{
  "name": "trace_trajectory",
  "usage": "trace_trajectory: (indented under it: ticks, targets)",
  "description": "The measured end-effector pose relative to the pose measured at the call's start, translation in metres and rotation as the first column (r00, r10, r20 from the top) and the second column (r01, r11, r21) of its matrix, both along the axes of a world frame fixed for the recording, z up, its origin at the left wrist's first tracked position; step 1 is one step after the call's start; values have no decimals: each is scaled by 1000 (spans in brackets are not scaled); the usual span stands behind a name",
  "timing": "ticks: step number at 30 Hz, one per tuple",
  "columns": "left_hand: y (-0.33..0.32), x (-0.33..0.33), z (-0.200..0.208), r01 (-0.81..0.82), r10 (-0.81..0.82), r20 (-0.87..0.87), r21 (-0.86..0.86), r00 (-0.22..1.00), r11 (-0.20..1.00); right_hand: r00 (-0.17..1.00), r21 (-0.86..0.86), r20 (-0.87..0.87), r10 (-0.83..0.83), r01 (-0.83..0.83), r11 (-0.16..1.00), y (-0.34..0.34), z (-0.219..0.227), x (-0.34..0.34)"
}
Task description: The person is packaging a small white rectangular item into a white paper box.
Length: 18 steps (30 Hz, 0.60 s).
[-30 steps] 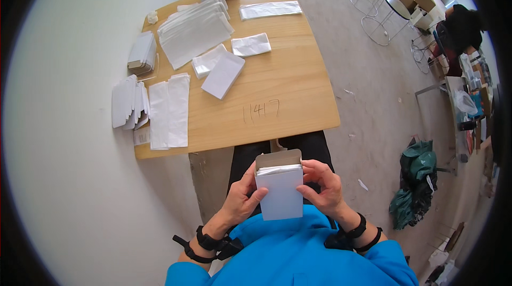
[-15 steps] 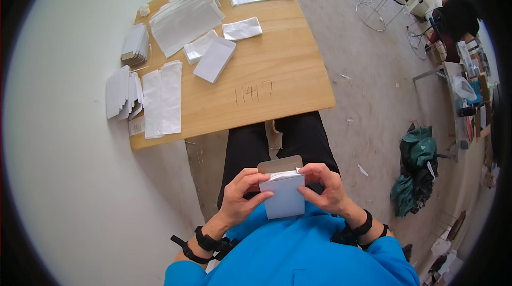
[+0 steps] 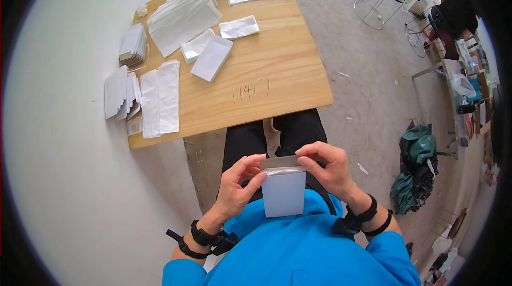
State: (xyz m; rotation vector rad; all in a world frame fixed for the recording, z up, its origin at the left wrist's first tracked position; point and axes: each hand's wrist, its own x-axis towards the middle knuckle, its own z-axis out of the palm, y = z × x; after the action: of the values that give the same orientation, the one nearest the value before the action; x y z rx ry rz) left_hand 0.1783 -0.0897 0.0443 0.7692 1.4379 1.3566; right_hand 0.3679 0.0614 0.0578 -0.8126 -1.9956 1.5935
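A small white cardboard box point(image 3: 284, 194) stands in my lap against my blue shirt, its top flap point(image 3: 279, 161) tilted up on the far side. A strip of clear or whitish wrapping point(image 3: 282, 171) shows in the opening; what lies beneath it is hidden. My left hand point(image 3: 240, 183) pinches the flap's left end with the fingers, its thumb near the box's upper left corner. The flap's right end is held between the thumb and fingers of my right hand point(image 3: 326, 167).
On the wooden table point(image 3: 282, 67) ahead lie a closed white box point(image 3: 212, 59), clear plastic sleeves point(image 3: 181, 19), folded white bags point(image 3: 161, 99) and stacked flat cartons point(image 3: 121, 93). A wall point(image 3: 69, 126) rises at left. Green and black bags point(image 3: 417, 163) lie on the floor at right; another person point(image 3: 458, 16) sits farther off.
Both hands have moved up from the box's sides to the ends of its flap. The flap now leans nearer to the opening, and the wrapping sits lower inside.
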Motion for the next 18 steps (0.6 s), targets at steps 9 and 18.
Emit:
trace_trajectory:
  ticks: [9,18]
  targets:
    - [23,-19,1,306,-264,272,-127,925,944,946,96,152,287,-303,948,28,22,-19]
    - [23,-18,5,264,-213,282,-156,936,952,927,495,120,356,-367,788,27,7,-15]
